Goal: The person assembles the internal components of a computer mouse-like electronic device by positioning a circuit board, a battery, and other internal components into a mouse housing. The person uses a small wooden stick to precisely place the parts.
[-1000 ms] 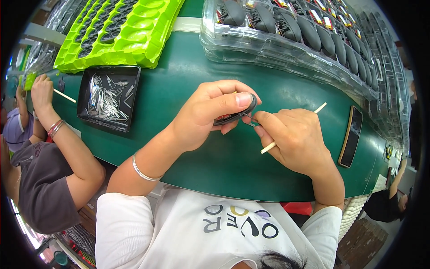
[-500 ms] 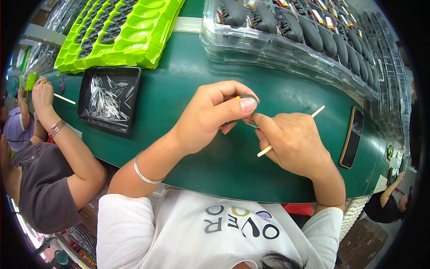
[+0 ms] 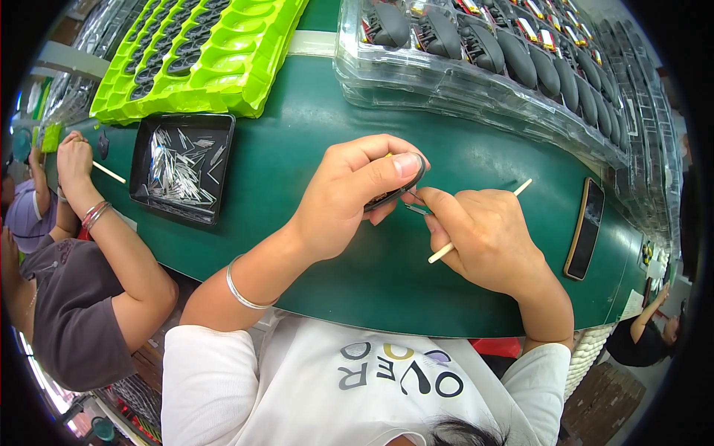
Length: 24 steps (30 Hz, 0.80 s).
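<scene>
My left hand (image 3: 338, 197) is closed round a small dark oval casing (image 3: 387, 198), its thumb pressed on the upper edge. Fingers cover most of the casing, and a bit of yellow shows by the thumb. Close on its right, my right hand (image 3: 487, 234) pinches thin metal prongs (image 3: 416, 209) that look like tweezer tips, pointing at the casing. A pale round stick (image 3: 440, 253) is tucked through the same hand, one end below the fingers and the other sticking out above the knuckles. Whether the prongs touch the casing I cannot tell.
On the green table (image 3: 335, 290), a black tray (image 3: 135, 178) of thin metal strips stands left. Behind it lies a bright green moulded tray (image 3: 253, 63) with dark parts. Clear trays (image 3: 446, 85) of dark casings stack far right; a phone (image 3: 584, 230) lies right. A co-worker's arm (image 3: 123, 253) is at left.
The casing has tilted in my left hand, so more of its dark inside shows. My right hand's prongs show a little more, and the pale stick has shifted slightly.
</scene>
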Each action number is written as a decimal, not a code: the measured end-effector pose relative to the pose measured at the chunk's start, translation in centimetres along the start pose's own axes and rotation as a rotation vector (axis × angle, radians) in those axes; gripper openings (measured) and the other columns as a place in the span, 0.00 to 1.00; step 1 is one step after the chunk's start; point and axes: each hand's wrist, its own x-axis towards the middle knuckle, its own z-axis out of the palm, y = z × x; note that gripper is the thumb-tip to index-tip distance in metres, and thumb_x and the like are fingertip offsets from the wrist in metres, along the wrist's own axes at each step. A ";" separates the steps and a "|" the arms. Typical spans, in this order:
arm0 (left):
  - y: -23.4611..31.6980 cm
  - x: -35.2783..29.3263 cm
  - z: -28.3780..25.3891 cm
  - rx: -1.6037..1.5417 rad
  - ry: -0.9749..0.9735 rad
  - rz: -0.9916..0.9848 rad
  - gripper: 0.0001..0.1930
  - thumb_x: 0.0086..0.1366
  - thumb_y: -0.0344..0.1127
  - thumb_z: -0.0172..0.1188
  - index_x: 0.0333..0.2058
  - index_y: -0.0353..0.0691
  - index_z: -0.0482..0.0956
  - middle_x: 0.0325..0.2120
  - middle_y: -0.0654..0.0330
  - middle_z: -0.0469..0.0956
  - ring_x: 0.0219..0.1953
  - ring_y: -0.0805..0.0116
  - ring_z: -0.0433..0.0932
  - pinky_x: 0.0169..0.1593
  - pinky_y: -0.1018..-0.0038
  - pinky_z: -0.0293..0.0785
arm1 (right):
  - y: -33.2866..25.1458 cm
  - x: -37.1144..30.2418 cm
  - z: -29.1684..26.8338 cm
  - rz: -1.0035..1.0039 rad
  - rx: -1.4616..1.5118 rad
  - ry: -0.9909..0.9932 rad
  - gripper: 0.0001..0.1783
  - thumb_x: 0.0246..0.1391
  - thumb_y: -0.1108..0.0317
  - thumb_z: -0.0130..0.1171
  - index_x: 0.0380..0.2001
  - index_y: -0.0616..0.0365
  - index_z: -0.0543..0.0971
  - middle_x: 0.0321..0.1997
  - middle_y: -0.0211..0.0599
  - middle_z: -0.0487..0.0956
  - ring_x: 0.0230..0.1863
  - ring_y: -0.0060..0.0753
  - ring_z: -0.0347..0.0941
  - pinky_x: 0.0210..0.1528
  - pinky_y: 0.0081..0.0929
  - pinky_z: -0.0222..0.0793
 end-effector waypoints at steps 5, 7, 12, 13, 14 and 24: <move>0.1 -0.2 0.0 0.043 -0.001 0.039 0.18 0.58 0.42 0.50 0.36 0.29 0.72 0.21 0.58 0.72 0.14 0.81 0.61 0.17 0.86 0.55 | -0.2 0.0 -0.3 0.011 0.017 -0.013 0.09 0.38 0.72 0.55 0.27 0.58 0.70 0.10 0.31 0.67 0.13 0.33 0.68 0.15 0.29 0.61; 0.0 -0.2 0.1 0.041 -0.007 0.042 0.18 0.58 0.42 0.50 0.37 0.29 0.72 0.21 0.58 0.72 0.14 0.81 0.61 0.18 0.86 0.55 | -0.3 0.1 -0.2 0.010 0.032 0.014 0.09 0.38 0.72 0.56 0.27 0.58 0.70 0.10 0.31 0.67 0.13 0.33 0.68 0.15 0.29 0.61; 0.1 -0.2 0.1 0.039 -0.026 0.030 0.18 0.58 0.42 0.50 0.37 0.29 0.72 0.21 0.58 0.72 0.14 0.81 0.61 0.18 0.86 0.55 | -0.1 0.0 -0.3 -0.010 0.024 0.017 0.10 0.38 0.72 0.56 0.27 0.59 0.71 0.11 0.30 0.68 0.13 0.32 0.68 0.15 0.29 0.61; 0.2 -0.2 0.2 0.035 -0.027 0.033 0.18 0.58 0.42 0.50 0.37 0.29 0.72 0.21 0.58 0.72 0.14 0.81 0.61 0.18 0.86 0.55 | -0.1 -0.1 -0.4 -0.011 0.014 0.004 0.10 0.38 0.72 0.56 0.28 0.59 0.71 0.11 0.30 0.68 0.13 0.32 0.68 0.15 0.29 0.61; 0.2 -0.2 0.2 0.031 -0.029 0.036 0.18 0.58 0.42 0.50 0.37 0.29 0.72 0.21 0.58 0.72 0.14 0.81 0.61 0.18 0.86 0.55 | -0.1 0.0 -0.4 -0.011 0.014 0.004 0.10 0.38 0.72 0.56 0.28 0.59 0.71 0.11 0.30 0.68 0.13 0.32 0.68 0.15 0.29 0.61; 0.0 -0.3 0.4 0.026 0.001 0.007 0.17 0.58 0.41 0.50 0.36 0.29 0.73 0.20 0.58 0.72 0.14 0.81 0.61 0.17 0.86 0.54 | -0.1 -0.1 -0.6 -0.041 -0.051 -0.045 0.13 0.36 0.72 0.56 0.30 0.60 0.71 0.10 0.29 0.67 0.13 0.31 0.67 0.14 0.28 0.61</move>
